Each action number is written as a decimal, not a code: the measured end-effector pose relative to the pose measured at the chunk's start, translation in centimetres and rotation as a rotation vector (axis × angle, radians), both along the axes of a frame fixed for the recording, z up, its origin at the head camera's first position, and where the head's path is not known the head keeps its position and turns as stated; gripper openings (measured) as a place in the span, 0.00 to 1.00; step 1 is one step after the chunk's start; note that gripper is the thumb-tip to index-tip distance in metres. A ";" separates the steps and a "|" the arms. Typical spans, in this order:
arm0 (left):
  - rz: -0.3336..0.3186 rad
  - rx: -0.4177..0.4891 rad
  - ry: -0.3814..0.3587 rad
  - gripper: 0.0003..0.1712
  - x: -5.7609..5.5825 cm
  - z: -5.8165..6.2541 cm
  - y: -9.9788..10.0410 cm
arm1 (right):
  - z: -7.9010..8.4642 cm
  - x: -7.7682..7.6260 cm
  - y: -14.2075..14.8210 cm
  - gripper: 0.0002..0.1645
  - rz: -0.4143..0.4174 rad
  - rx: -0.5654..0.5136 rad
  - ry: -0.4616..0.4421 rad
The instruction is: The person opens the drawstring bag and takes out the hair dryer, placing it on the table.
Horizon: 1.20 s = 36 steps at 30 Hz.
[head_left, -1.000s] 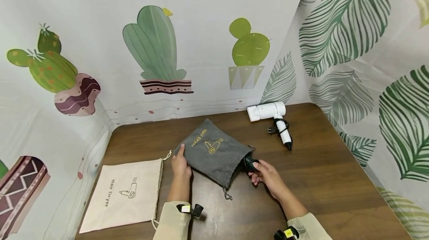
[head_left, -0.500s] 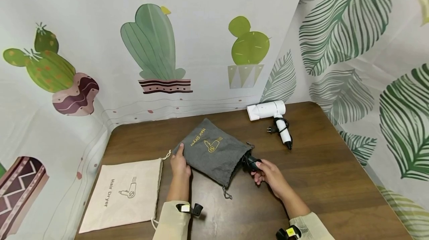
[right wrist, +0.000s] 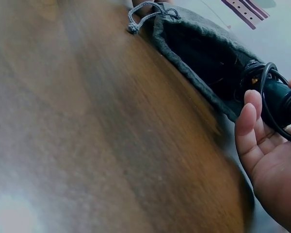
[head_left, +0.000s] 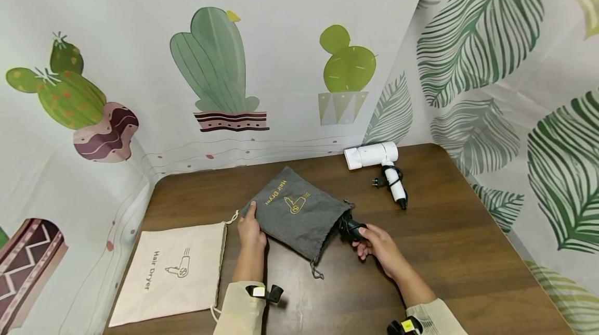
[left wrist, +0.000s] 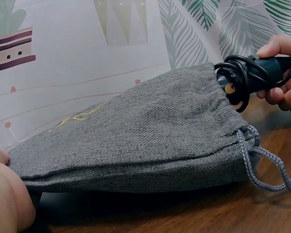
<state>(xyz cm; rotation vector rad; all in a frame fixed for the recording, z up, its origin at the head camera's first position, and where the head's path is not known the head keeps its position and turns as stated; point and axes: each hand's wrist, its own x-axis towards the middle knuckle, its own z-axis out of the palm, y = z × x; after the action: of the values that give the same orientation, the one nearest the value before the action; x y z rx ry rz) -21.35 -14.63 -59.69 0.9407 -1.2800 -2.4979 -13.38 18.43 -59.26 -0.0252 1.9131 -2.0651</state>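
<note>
A grey drawstring bag (head_left: 299, 213), printed "Hair Dryer" in yellow, lies slantwise on the table with its mouth toward the right. My left hand (head_left: 251, 231) holds its lower left corner, thumb on top; the fingers beneath are hidden. Out of the mouth sticks the dark green-black handle of a hair dryer (left wrist: 264, 73), a black cord wound round it. The rest of the dryer is hidden inside the bag. My right hand (head_left: 378, 247) grips the handle's end between thumb and fingers. The right wrist view shows the bag's mouth gaping around the cord (right wrist: 269, 77).
At the back right of the wooden table (head_left: 444, 241) lies a white hair dryer (head_left: 374, 155), its black cord wrapped round the handle. A cream drawstring bag (head_left: 175, 272) lies flat at the left. Printed curtains (head_left: 290, 64) stand behind the table.
My right hand has shifted slightly to the right with the handle, and more of it shows outside the grey bag. My left hand has stayed on the bag's corner.
</note>
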 end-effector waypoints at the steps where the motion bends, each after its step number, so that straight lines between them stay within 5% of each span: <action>1: 0.003 0.001 -0.001 0.26 0.0 0.0 0.0 | 0.0 0.0 0.1 0.22 0.001 -0.001 0.001; 36: 0.045 0.014 0.002 0.17 0.0 0.0 0.2 | -0.3 0.2 3.4 0.22 0.060 0.027 0.038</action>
<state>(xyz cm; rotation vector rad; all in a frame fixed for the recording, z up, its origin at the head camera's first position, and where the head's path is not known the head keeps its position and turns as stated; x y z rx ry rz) -21.39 -14.46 -59.67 0.9599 -1.2278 -2.4764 -13.23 21.80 -59.53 -0.1150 1.9381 -2.0137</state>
